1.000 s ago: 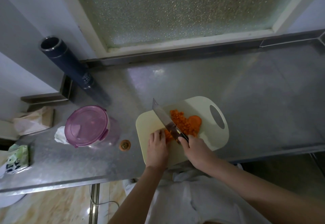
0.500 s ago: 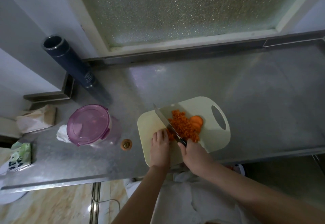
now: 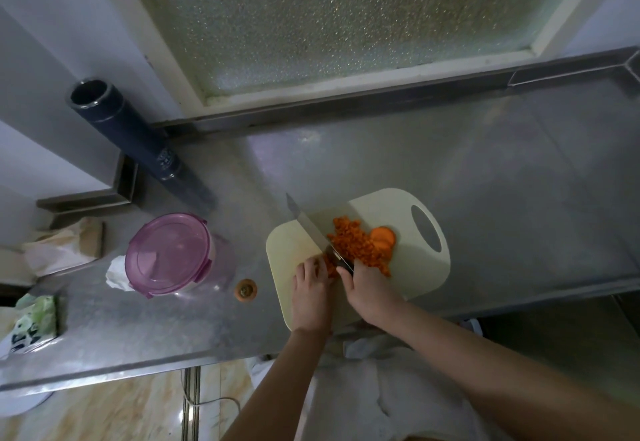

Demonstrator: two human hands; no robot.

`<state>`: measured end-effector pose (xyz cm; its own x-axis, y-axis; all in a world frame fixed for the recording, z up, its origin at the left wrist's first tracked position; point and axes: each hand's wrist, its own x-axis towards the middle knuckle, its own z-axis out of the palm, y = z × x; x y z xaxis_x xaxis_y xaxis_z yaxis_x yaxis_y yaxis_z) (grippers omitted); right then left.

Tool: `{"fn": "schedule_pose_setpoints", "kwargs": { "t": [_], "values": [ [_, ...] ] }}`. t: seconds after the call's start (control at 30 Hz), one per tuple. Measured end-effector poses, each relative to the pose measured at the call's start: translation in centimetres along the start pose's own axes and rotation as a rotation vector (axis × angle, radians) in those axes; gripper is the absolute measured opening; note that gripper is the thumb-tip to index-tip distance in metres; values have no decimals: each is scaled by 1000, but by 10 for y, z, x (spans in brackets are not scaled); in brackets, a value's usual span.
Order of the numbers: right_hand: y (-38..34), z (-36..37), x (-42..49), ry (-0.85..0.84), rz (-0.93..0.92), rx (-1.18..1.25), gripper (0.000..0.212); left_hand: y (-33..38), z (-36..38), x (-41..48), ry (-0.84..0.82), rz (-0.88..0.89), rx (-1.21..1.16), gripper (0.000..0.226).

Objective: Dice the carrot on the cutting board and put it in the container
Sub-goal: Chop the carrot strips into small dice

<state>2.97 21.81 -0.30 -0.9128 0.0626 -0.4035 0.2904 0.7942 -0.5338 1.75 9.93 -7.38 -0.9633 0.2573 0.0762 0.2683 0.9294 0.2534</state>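
Orange carrot (image 3: 353, 245) is nearly all dice now, heaped in the middle of the pale cream plastic cutting board (image 3: 408, 278), with a couple of round slices (image 3: 382, 238) on the far side of the heap. My right hand (image 3: 372, 290) is wrapped tight round the handle of the steel kitchen knife (image 3: 311, 229), blade down on the board. My left hand (image 3: 310, 288) has its fingertips curled onto the last stub (image 3: 329, 265), right beside the blade.

That's my worry: the stub's so small the edge could nick a finger, or the piece could squirt out sideways.

Round clear container (image 3: 169, 253) sits well off to the left on the steel worktop (image 3: 450, 170) with its purple lid on, so no scooping yet.

Versus a second ago, the hands have closed up and the stub looks shorter.
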Motion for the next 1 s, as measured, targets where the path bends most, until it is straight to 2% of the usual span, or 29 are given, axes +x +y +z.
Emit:
{"fn": "schedule_pose_setpoints", "kwargs": {
  "t": [0.13, 0.23, 0.33, 0.5, 0.6, 0.77, 0.83, 1.0],
  "values": [
    [10, -5, 5, 3, 58, 84, 43, 0, -4, -1, -10, 15, 5, 40],
    [14, -8, 4, -14, 83, 134, 43, 1, -7, -2, -39, 18, 26, 55],
    [17, -14, -1, 3, 109, 170, 43, 2, -9, -2, -41, 23, 32, 56],
    [13, -30, -9, 36, 86, 276, 57, -1, -12, 0, -22, -16, -65, 31],
    [12, -34, -12, 27, 36, 321, 59, -2, -19, 0, -84, -22, -170, 47],
    [11, -27, -20, -57, 17, 511, 54, -4, -26, -3, -114, -38, -301, 50],
    [10, -23, -22, -61, 50, 495, 57, -3, -29, -2, -130, -76, -322, 51],
    [12, -17, -26, 11, 76, 321, 59, 1, -31, 2, -113, -128, -329, 34]
  ]
}}
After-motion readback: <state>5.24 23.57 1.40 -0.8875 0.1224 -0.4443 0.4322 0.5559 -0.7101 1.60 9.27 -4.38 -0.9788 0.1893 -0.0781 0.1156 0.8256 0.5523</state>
